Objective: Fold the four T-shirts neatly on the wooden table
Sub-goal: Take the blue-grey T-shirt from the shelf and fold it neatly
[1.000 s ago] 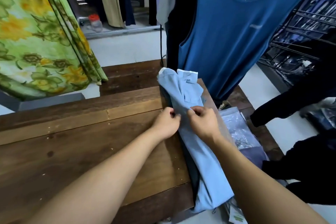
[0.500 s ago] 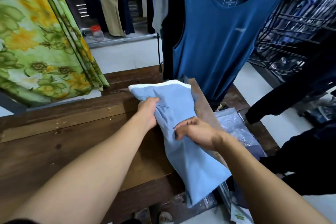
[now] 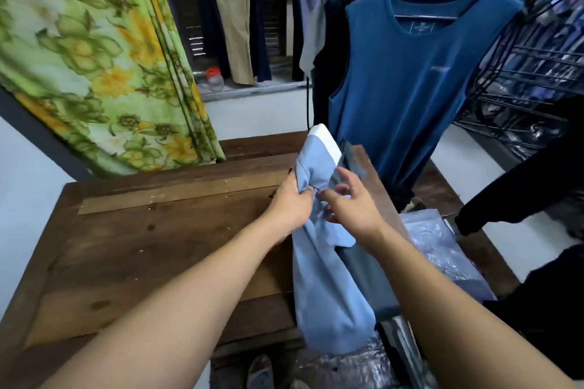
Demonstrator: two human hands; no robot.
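A light blue T-shirt (image 3: 328, 287) with a white trim end hangs bunched above the right side of the wooden table (image 3: 151, 249). My left hand (image 3: 292, 204) grips it near the top, and the cloth trails down past the table's front edge. My right hand (image 3: 350, 208) is just right of the left, fingers spread and touching the fabric at the gathered part. A darker grey-blue garment (image 3: 366, 278) lies under it along the table's right edge.
A blue sleeveless top (image 3: 407, 85) hangs on a rack behind the table. A green floral curtain (image 3: 94, 57) hangs at the left. Plastic-wrapped garments (image 3: 439, 249) lie at the right, beside a dark sleeve (image 3: 512, 196). A sandal (image 3: 260, 371) sits on the floor below.
The shirt has been lifted off the table and gathered into a bunch. My left hand now grips it higher up; my right hand has loosened its hold and spread its fingers.
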